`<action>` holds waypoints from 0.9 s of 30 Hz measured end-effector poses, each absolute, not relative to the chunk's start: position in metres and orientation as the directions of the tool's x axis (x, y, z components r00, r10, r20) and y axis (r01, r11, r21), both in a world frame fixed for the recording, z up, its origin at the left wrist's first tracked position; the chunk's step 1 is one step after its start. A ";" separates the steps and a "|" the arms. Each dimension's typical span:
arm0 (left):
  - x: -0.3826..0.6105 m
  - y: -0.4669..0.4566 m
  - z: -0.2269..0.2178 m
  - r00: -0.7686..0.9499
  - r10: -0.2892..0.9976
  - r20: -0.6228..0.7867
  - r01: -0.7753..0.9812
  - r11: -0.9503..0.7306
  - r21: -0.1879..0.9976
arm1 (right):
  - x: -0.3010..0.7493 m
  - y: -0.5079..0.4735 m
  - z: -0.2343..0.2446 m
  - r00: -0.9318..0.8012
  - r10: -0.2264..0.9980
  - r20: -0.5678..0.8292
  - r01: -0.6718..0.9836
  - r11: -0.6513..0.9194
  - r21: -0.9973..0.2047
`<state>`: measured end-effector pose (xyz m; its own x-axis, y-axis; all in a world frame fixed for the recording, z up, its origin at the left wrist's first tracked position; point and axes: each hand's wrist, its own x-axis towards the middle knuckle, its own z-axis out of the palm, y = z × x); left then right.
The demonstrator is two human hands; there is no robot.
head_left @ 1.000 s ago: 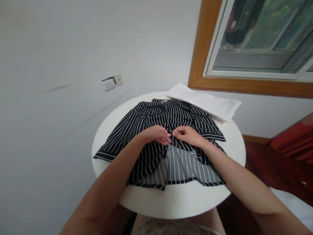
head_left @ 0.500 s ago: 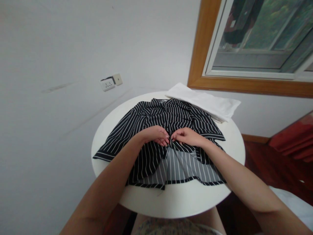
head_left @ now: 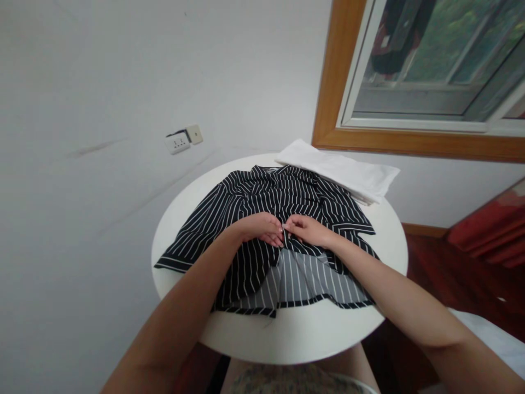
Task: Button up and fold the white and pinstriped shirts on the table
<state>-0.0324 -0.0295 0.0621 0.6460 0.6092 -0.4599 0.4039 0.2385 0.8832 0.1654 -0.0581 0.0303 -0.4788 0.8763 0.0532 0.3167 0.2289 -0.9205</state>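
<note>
A black shirt with white stripes (head_left: 283, 194) lies spread on a round white table (head_left: 303, 342), its collar toward the wall and its hem toward me. The lower front parts, showing the paler grey inside of the back. At the middle of the front edge, my left hand (head_left: 264, 227) pinches the cloth between thumb and fingers. My right hand (head_left: 307, 229) grips the same edge from the other side, its fingertips touching those of the left. Whatever small part of the placket lies between the fingertips is hidden.
A folded white cloth (head_left: 340, 168) rests at the table's back right, touching the shirt's shoulder. Behind stands a wall with a socket (head_left: 178, 143). A wood-framed window (head_left: 422, 135) is at upper right, a red curtain (head_left: 490, 230) at far right.
My right hand has shifted slightly left, so its fingertips now meet the left hand's at the shirt front. The view has drifted a little; the shirt lies as before.
</note>
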 end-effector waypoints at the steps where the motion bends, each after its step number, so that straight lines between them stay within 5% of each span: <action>1: -0.032 -0.030 0.062 0.651 0.603 -0.460 0.403 0.239 0.884 | 0.164 -0.059 0.030 -0.475 0.876 0.089 0.348 0.280 -0.895; 5: -0.033 -0.029 0.061 0.669 0.590 -0.451 0.382 0.247 0.891 | 0.159 -0.062 0.030 -0.453 0.864 0.218 0.498 0.448 -0.742; 10: -0.036 -0.027 0.060 0.723 0.520 -0.456 0.371 0.264 0.890 | 0.155 -0.064 0.024 -0.404 0.875 0.268 0.633 0.479 -0.609; 27: -0.029 -0.032 0.063 0.649 0.598 -0.470 0.462 0.182 0.868 | 0.155 -0.058 0.016 -0.341 0.895 0.289 0.478 0.430 -0.766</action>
<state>-0.0286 -0.0321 0.0626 0.6488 0.5983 -0.4703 0.4619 0.1815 0.8681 0.1545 -0.0575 0.0163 -0.3410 0.8946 0.2889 0.4775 0.4295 -0.7665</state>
